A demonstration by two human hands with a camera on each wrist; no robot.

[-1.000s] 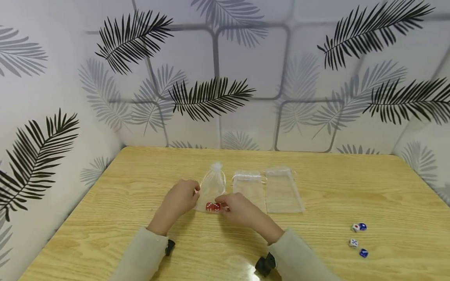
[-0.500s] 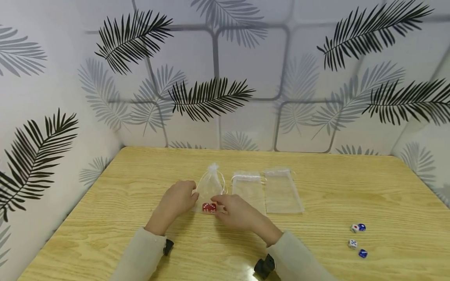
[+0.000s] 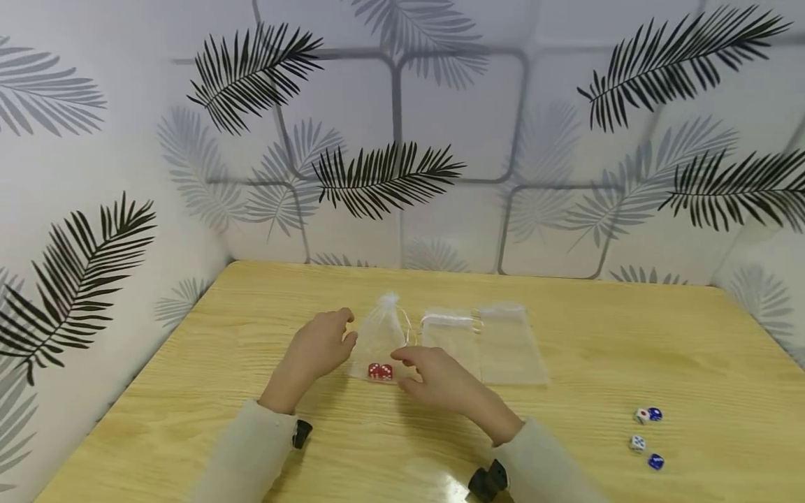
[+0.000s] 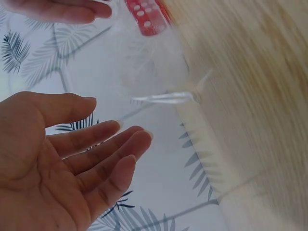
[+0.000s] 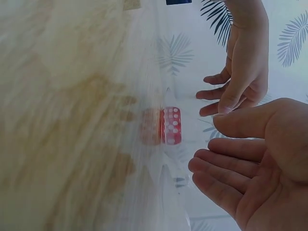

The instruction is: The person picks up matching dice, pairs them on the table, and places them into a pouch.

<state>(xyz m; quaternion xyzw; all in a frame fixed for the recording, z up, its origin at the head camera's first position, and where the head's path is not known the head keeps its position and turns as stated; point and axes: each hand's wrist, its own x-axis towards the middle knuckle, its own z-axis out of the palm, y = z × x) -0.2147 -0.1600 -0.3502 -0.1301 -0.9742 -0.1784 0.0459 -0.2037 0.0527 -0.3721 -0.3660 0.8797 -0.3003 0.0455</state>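
Both the left hand (image 3: 316,344) and the right hand (image 3: 443,381), fingers loosely parted and holding nothing, have just eased off the sheer bag (image 3: 380,339), leaving it on the counter (image 3: 371,454) between them, red dice (image 3: 380,372) inside, its packing seemingly finished.

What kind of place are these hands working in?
Probably an indoor tabletop workspace, home or studio unclear: a wood-grain table before leaf-patterned walls, with three sheer drawstring bags and four loose dice laid out on it.
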